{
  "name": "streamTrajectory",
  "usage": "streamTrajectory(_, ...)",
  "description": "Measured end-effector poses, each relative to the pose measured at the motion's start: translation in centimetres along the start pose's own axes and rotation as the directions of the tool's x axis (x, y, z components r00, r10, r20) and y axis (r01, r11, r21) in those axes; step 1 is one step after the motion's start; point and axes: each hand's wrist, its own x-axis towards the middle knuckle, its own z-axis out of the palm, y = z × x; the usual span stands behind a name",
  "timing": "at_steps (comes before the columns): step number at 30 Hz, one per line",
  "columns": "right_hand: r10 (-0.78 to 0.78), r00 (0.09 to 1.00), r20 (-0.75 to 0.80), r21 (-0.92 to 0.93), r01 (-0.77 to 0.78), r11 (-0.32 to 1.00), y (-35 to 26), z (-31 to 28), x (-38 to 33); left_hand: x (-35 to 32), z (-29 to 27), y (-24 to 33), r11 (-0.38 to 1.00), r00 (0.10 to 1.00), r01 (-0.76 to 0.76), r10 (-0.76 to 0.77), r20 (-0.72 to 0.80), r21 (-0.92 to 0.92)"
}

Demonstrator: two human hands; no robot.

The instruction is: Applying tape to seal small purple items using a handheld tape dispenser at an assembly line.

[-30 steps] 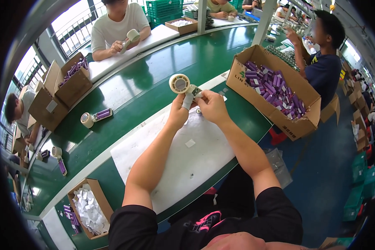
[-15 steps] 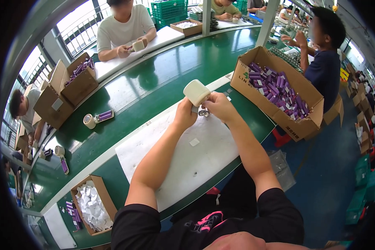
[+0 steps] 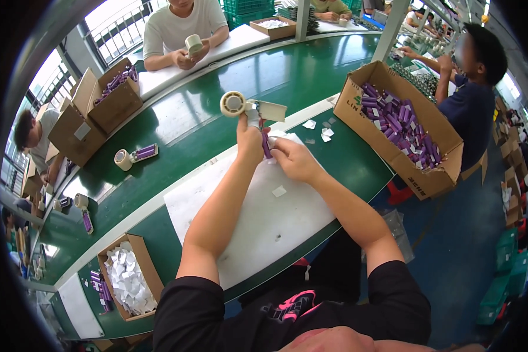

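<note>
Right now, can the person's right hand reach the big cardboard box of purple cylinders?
Probably yes. The right hand is on the white mat, and the open box of purple cylinders stands just to its right, with only bare green table between.

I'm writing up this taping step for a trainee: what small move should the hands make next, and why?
Probably draw the tape strip down onto the purple cells. The left hand holds the tape roll raised with a strip pulled free, while the right hand grips the cells just below it, above the white sheet.
</note>
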Motion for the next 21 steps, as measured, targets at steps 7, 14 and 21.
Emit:
streamTrajectory(7,0.217,0.975,-0.054,0.332,-0.188,0.924,0.4,-0.1,0.9,-1.1,0.3,1.4,0.994,0.98,0.056,-0.036,0.197,-0.096)
streamTrajectory(14,0.304,0.953,0.014,0.384,-0.286,0.878,0.4,-1.1,0.8,-2.4,1.0,1.2,0.997,0.938,-0.069,0.072,0.339,-0.021)
streamTrajectory(21,0.279,0.959,0.053,0.27,-0.282,0.921,0.5,-1.8,0.8,-2.6,0.7,1.5,0.999,0.929,-0.029,0.033,0.37,-0.017)
